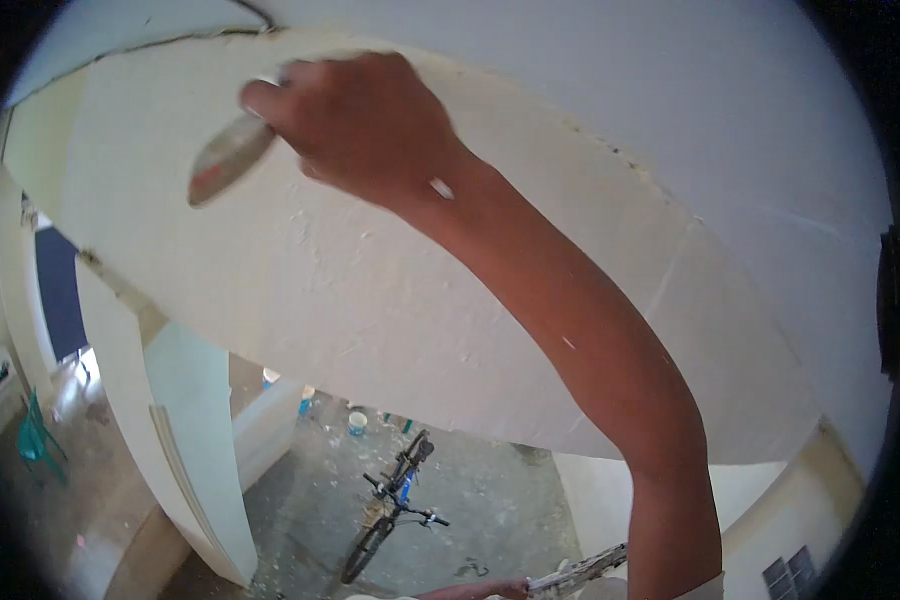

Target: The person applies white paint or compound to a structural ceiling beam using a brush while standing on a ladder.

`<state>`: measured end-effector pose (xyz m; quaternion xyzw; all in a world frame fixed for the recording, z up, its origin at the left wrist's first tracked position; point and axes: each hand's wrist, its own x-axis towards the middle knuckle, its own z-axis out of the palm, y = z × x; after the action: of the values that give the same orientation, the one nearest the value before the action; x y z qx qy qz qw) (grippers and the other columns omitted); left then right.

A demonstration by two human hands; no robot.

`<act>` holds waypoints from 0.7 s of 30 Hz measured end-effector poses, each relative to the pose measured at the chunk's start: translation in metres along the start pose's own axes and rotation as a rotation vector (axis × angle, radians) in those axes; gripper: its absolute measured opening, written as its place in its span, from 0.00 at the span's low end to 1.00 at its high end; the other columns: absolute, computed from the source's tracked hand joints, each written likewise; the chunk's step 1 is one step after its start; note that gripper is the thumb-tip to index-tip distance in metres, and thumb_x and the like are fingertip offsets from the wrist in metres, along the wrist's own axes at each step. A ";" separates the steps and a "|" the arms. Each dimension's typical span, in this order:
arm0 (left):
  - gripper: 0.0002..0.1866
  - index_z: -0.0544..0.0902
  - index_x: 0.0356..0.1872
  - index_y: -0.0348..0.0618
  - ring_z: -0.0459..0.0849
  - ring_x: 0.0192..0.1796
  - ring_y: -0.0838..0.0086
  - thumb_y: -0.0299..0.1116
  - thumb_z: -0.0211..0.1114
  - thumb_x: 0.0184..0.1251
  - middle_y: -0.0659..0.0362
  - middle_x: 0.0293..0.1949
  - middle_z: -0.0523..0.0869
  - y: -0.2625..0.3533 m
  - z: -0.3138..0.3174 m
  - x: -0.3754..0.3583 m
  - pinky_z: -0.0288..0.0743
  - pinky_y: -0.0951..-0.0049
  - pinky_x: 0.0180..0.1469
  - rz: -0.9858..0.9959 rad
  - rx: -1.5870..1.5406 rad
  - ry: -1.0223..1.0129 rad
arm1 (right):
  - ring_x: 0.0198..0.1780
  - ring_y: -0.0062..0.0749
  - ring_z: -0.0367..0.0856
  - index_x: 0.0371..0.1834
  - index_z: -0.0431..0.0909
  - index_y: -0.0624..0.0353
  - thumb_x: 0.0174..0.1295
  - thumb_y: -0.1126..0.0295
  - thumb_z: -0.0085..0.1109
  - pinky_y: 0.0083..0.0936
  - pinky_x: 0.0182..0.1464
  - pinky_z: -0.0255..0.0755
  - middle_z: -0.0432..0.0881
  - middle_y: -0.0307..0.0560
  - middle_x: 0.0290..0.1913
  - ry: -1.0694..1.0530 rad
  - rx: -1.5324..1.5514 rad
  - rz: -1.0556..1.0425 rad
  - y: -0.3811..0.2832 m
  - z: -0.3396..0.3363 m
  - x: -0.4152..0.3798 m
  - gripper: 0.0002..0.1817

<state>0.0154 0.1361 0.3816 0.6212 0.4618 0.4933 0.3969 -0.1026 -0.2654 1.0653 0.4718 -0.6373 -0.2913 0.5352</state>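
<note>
Raised against the upper part of the cream wall panel (420,290), my right hand (360,125) is closed around what looks like a putty knife (232,158). Its pale, rounded handle with a reddish mark sticks out to the lower left, slightly blurred. The blade is hidden behind my fingers. White specks dot my right wrist and forearm. At the bottom edge, my left hand (510,589) shows only in part, closed on a flat grey piece smeared with white (577,571), seen nearly edge-on. Small raised ridges of white material mark the panel below my right hand.
A smooth ceiling (670,90) meets the panel along a rough, cracked seam. Far below on the grey floor stand a bicycle (395,505) and a small white bucket (357,422). A green chair (38,438) is at the lower left, beyond a pale column (160,420).
</note>
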 end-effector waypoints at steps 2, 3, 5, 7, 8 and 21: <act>0.09 0.72 0.27 0.43 0.63 0.22 0.81 0.36 0.59 0.48 0.67 0.20 0.67 -0.007 0.009 -0.005 0.59 0.75 0.24 -0.021 0.006 -0.045 | 0.28 0.38 0.78 0.27 0.72 0.57 0.51 0.72 0.45 0.34 0.28 0.74 0.76 0.51 0.23 0.034 -0.076 0.072 0.023 0.009 0.012 0.05; 0.09 0.72 0.27 0.43 0.63 0.23 0.81 0.36 0.58 0.48 0.67 0.20 0.67 -0.011 0.015 -0.009 0.59 0.75 0.24 -0.032 0.003 -0.063 | 0.29 0.38 0.78 0.26 0.71 0.57 0.51 0.71 0.45 0.34 0.28 0.74 0.75 0.51 0.23 -0.007 -0.108 0.091 0.035 0.011 0.014 0.05; 0.09 0.72 0.28 0.43 0.63 0.23 0.81 0.35 0.58 0.48 0.67 0.20 0.67 -0.016 0.021 -0.009 0.59 0.75 0.24 -0.042 -0.005 -0.076 | 0.27 0.35 0.78 0.30 0.71 0.61 0.51 0.72 0.48 0.27 0.27 0.73 0.76 0.49 0.24 -0.071 -0.077 0.067 0.043 -0.005 0.011 0.06; 0.09 0.72 0.28 0.43 0.63 0.23 0.81 0.35 0.58 0.47 0.67 0.20 0.67 -0.014 0.030 -0.005 0.59 0.76 0.24 -0.039 -0.027 -0.062 | 0.27 0.33 0.77 0.36 0.71 0.64 0.52 0.70 0.52 0.21 0.27 0.73 0.76 0.48 0.26 -0.151 -0.099 -0.026 0.047 -0.013 -0.002 0.11; 0.09 0.72 0.28 0.44 0.63 0.23 0.81 0.35 0.58 0.47 0.67 0.20 0.67 -0.012 0.031 -0.001 0.59 0.76 0.24 -0.036 -0.037 -0.050 | 0.26 0.34 0.77 0.35 0.72 0.58 0.48 0.74 0.50 0.25 0.26 0.72 0.76 0.47 0.24 -0.165 -0.152 0.009 0.049 -0.016 -0.018 0.10; 0.08 0.71 0.28 0.44 0.63 0.24 0.82 0.33 0.58 0.46 0.68 0.22 0.66 -0.012 0.037 0.008 0.59 0.76 0.25 0.080 -0.104 -0.017 | 0.34 0.34 0.78 0.37 0.72 0.65 0.45 0.76 0.58 0.27 0.39 0.73 0.78 0.53 0.34 -0.291 -0.338 0.562 0.046 -0.197 -0.248 0.14</act>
<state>0.0503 0.1459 0.3644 0.6221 0.4068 0.5267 0.4124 0.0686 0.0049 1.0551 0.1363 -0.7544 -0.2982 0.5687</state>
